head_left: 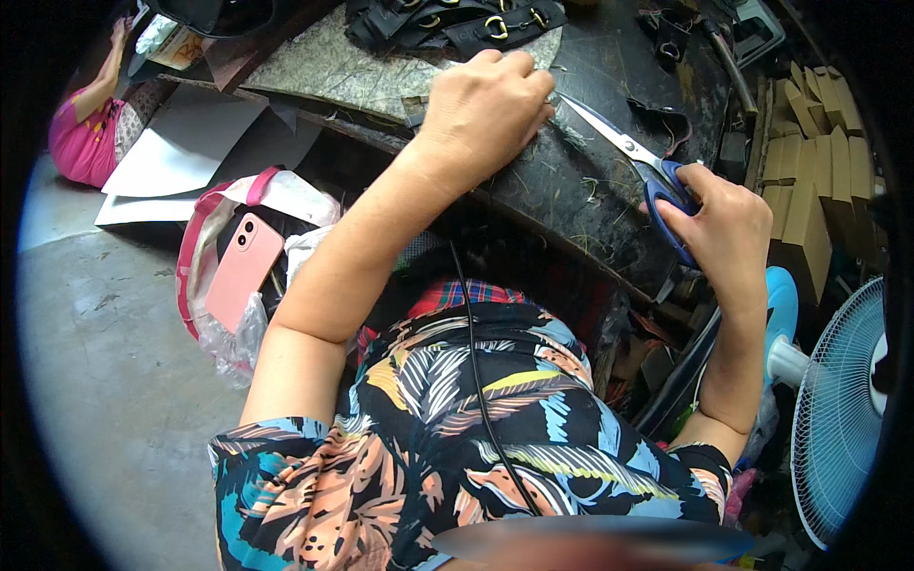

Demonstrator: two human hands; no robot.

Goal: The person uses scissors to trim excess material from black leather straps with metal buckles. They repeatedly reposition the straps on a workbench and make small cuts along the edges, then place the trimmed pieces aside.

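My right hand [731, 221] grips a pair of scissors [630, 147] by its dark blue handles. The silver blades reach up and left over the dark worktable [581, 205], their tips close to my left hand [487, 116]. That hand is curled closed above the table, knuckles up. Whatever its fingers hold is hidden beneath them. Just beyond it lies a heap of black straps [495, 30] with brass-coloured buckles and rings, partly on a pale worn board [319, 59]. Loose thread ends are scattered over the tabletop around the blades.
To the right stand a blue-and-white fan [843, 409] and stacked tan cardboard pieces [809, 181]. A pink phone [245, 271] rests in a pink-edged bag [190, 285] at the left, below white sheets [181, 143]. Farther left sits another person in pink [86, 143].
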